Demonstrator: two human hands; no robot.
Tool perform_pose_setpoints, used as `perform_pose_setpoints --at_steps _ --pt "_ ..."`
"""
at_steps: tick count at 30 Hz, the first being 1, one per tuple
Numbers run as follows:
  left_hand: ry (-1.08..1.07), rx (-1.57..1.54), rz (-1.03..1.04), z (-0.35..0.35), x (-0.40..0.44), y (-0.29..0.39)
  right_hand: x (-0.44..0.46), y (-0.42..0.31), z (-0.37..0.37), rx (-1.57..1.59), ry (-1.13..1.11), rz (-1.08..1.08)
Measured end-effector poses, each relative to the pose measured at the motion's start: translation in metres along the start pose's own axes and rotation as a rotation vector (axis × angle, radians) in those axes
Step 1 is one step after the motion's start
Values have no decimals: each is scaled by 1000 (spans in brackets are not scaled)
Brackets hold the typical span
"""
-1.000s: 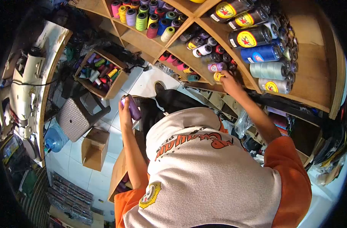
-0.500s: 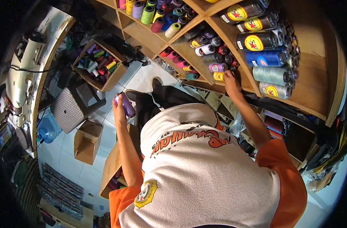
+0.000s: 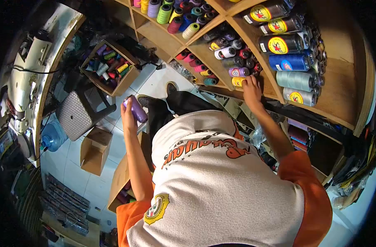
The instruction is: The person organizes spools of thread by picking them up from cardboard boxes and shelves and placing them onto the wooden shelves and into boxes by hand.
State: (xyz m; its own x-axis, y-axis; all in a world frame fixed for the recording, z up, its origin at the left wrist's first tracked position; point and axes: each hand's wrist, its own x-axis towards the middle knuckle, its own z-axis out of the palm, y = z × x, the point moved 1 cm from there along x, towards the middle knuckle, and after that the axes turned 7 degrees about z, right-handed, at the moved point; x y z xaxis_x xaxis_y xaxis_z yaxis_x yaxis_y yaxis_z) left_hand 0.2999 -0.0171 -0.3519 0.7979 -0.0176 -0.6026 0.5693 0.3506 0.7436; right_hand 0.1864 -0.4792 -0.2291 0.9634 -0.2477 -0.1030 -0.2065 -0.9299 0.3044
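My left hand is closed around a purple thread spool, holding it tilted over the floor beside my leg. At the wooden shelf, my right hand has its fingers bent onto the inner end of a yellow thread spool, which lies on its side on the bottom of a compartment. A lilac spool lies directly above the yellow one. White, grey, black and red spools are stacked higher in that compartment.
A cardboard box of mixed spools stands on the floor near a grey stool. A smaller carton and a blue water jug are lower left. Large spools fill the right compartment. A sewing machine is far left.
My left hand has turned slightly, showing more of the purple spool's side. My right hand stays at the yellow spool, its fingers shifted a little. The view has moved slightly.
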Motion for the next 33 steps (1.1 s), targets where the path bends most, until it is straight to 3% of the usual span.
perform_pose_setpoints --at_steps 2,7,9,11,14,15,17,20,21,25,27,31,32,33 --pt "-4 -97 21 24 -9 15 -1 -19 -17 95 -84 79" --pt "-280 -382 -104 105 -31 42 7 -109 -60 1314 -402 93" --pt "-476 -483 -164 129 -35 39 15 -140 -86 1779 -575 283" --pt "-618 -511 -246 152 -52 52 23 -145 -106 1980 -704 394" --pt "-637 -440 -280 157 -54 47 32 -129 -99 1891 -662 297" --pt "-604 -320 -261 154 -52 44 36 -119 -97 1721 -579 292" --pt "-532 -88 -216 142 -43 34 52 -97 -92 1204 -186 73" --pt "-470 -133 -207 122 -38 33 84 -78 -80 1260 -200 106" --pt "-440 -150 -212 116 -39 34 100 -76 -64 1130 -40 -11" --pt "-334 -177 -189 87 -42 31 156 -79 -32 768 237 -306" --pt "-240 -139 -173 75 -45 29 174 -80 -25 702 188 -405" --pt "-167 -182 -129 48 -49 23 176 -88 -29 461 -80 -360" --pt "-148 -186 -120 43 -51 20 179 -88 -19 497 -63 -373" --pt "-131 -198 -119 39 -53 19 184 -87 -4 567 113 -484"
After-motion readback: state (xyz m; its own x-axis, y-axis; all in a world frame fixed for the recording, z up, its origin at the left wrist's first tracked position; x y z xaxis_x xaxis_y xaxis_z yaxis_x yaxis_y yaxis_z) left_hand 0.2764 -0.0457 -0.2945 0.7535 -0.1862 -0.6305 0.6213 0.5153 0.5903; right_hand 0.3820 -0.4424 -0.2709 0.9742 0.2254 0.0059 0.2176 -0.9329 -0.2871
